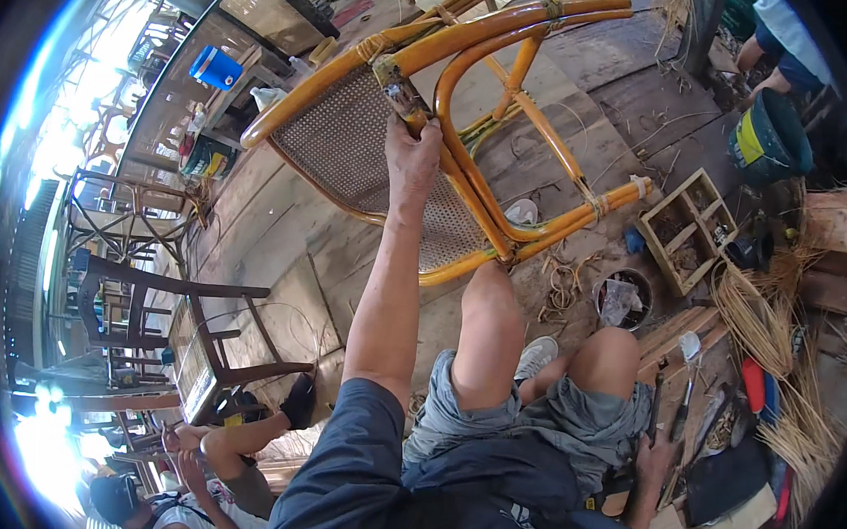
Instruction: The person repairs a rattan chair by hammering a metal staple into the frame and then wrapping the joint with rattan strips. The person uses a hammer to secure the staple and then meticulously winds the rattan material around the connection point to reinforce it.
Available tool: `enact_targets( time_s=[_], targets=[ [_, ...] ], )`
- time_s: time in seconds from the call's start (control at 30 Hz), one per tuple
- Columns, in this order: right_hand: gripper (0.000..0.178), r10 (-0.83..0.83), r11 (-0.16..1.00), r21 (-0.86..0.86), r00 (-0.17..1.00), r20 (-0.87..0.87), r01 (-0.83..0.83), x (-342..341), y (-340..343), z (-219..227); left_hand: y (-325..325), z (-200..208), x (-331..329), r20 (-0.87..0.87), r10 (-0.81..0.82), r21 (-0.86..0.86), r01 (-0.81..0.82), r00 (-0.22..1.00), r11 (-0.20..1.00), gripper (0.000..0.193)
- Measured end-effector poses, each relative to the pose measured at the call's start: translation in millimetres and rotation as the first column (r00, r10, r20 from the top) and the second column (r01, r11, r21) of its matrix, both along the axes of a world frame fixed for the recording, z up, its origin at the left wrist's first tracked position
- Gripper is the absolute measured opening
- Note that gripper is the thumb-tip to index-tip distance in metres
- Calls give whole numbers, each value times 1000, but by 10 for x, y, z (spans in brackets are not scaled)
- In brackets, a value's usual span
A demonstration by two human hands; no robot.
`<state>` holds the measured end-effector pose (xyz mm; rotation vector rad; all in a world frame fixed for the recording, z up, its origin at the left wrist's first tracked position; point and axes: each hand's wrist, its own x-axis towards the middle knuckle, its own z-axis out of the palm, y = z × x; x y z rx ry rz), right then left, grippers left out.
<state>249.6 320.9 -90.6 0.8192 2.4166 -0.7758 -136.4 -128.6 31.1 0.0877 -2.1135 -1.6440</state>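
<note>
A rattan chair (543,237) with glossy golden-brown bent poles lies tipped on the floor in front of my knees. Its woven cane panel (327,133) faces me on the left side. My left hand (413,165) is wrapped around one of the frame poles, below a dark, worn-looking patch (401,91). Down at my right side, my right hand (654,456) has its fingers closed at the lower end of a slim dark tool (657,399); its exact kind is unclear. Other hand tools lie close to that hand.
A wooden compartment box (688,229), a round tin (644,298) with a plastic bag, and rattan strands (761,322) lie to the right. Behind them stands a dark bucket (771,138). Wooden chairs (221,350) and a seated co-worker (197,482) are at left; another person's legs show far right.
</note>
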Motion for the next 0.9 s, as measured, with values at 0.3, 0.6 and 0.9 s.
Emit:
enact_targets(
  time_s=[0.3,0.6,0.9],
  targets=[
    [32,31,997,75,999,-14,-30,72,-61,110,112,183,68,115,-54,63,47,992,997,30],
    [43,-69,952,282,983,-173,117,420,-135,91,-33,250,27,103,-8,-95,18,995,995,48],
    [34,-54,967,233,977,-204,102,474,-233,32,-21,346,133,145,3,-157,20,989,987,66]
  ],
)
